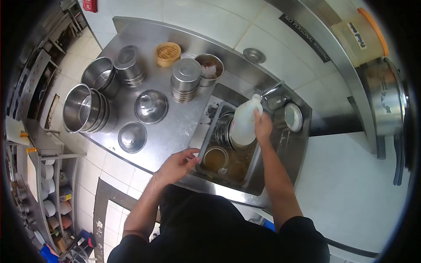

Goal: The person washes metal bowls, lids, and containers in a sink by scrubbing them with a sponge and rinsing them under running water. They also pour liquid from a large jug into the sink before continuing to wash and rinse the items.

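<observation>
My right hand (263, 125) grips a white plastic jug (243, 122) by its handle and holds it over the sink (256, 186), with its mouth up under the tap (271, 90). My left hand (177, 165) rests on the sink's front left rim, fingers curled over the edge and holding nothing. Inside the sink lie metal bowls (215, 158) filled with brownish water and a stack of metal dishes (222, 129).
On the steel counter (175, 127) stand nested steel bowls (85, 109), stacked lidded pots (186, 79), two loose lids (150, 106), a bamboo steamer (168, 54) and a pot with food scraps (209, 68). A large steel pot (386, 96) sits on the right. Shelves with dishes (48, 193) stand at left.
</observation>
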Available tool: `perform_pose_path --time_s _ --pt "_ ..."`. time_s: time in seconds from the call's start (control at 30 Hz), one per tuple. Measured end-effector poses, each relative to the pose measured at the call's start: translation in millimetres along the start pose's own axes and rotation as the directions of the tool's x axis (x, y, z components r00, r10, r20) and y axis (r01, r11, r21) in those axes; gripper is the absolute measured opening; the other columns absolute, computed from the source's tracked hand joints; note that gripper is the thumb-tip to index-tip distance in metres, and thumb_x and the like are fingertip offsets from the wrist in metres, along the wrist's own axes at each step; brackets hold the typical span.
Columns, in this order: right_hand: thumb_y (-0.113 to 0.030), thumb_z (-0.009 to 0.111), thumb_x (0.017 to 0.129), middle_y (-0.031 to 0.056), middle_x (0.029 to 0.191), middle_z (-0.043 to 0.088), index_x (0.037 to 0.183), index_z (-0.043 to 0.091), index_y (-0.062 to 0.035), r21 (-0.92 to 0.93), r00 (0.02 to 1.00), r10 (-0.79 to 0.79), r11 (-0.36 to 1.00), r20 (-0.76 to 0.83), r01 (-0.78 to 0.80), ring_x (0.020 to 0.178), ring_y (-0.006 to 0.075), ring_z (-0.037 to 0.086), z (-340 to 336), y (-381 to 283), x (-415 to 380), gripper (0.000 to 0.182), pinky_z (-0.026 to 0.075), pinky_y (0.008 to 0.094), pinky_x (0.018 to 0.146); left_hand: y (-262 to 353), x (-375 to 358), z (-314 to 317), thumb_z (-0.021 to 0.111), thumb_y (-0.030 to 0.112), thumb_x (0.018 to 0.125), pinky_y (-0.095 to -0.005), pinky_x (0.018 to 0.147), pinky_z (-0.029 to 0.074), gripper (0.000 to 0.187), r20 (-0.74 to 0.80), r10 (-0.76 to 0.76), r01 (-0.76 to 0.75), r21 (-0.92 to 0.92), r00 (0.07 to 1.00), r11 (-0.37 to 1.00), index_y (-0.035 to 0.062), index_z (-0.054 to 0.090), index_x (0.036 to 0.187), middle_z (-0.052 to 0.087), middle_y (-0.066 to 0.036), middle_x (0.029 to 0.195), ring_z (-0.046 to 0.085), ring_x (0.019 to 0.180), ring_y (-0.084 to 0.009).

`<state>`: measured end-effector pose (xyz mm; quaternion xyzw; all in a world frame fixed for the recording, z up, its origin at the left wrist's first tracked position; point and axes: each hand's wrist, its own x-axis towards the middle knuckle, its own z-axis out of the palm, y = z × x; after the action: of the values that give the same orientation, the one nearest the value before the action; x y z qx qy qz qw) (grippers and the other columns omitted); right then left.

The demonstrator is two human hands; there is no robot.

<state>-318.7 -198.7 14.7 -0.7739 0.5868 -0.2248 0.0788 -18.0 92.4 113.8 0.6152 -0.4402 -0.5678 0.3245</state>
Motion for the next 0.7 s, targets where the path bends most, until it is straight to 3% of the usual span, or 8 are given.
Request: perform_pose_path --time_s 0.23,0.33,0.43,0.53,0.7 --pt "-0.041 0.053 0.102 0.0256 0.097 0.069 0.106 0.069 0.001 0.111 0.995 0.076 0.99 0.064 -0.083 0.092 0.042 0.067 -11 0 -4 0.045 0.049 0.047 0.082 2 -7 -1 0.063 0.033 0.101 -0.0338 0.077 0.055 0.047 0.022 0.002 -0.002 -0.01 1.0 1.0 0.0065 0.057 0.139 0.072 -0.013 0.108 0.067 0.08 -0.0188" --pt "-0.041 0.053 0.102 0.0229 0.096 0.07 0.111 0.069 0.0006 0.186 0.991 0.089 0.977 0.096 -0.105 0.092 0.0362 0.068 -12 0 -1 0.045 0.05 0.0424 0.084 3 -7 -3 0.063 0.034 0.1 -0.0342 0.078 0.055 0.047 0.018 0.011 -0.011 -0.007 1.0 1.0 0.0067 0.057 0.139 0.072 -0.014 0.109 0.068 0.081 -0.0192" --pt "-0.04 0.055 0.102 0.0183 0.093 0.071 0.11 0.069 0.0004 0.228 0.99 0.086 0.967 0.112 -0.11 0.088 0.0284 0.068 -15 -2 0 0.044 0.05 0.0388 0.083 0 -6 -4 0.063 0.035 0.1 -0.0344 0.079 0.055 0.048 0.009 0.031 -0.031 0.005 0.999 0.999 0.007 0.057 0.139 0.072 -0.014 0.109 0.068 0.08 -0.0192" --pt "-0.039 0.056 0.102 0.0204 0.092 0.071 0.105 0.07 0.0005 0.302 0.997 0.068 0.95 0.042 -0.078 0.087 0.0353 0.069 -14 -10 -2 0.042 0.051 0.043 0.081 0 -7 -5 0.063 0.036 0.1 -0.0342 0.079 0.055 0.049 0.012 0.029 -0.029 0.013 1.0 0.999 0.0075 0.057 0.14 0.072 -0.013 0.11 0.068 0.08 -0.0191" --pt "-0.04 0.056 0.102 0.0162 0.089 0.071 0.104 0.069 0.0034 0.381 0.97 0.208 0.892 0.127 -0.241 0.083 0.024 0.067 -17 -20 -7 0.045 0.05 0.0379 0.081 -1 -6 -4 0.063 0.036 0.101 -0.0334 0.079 0.054 0.049 0.023 0.024 -0.024 -0.007 0.999 1.0 0.0071 0.057 0.14 0.071 -0.012 0.109 0.066 0.082 -0.0179"
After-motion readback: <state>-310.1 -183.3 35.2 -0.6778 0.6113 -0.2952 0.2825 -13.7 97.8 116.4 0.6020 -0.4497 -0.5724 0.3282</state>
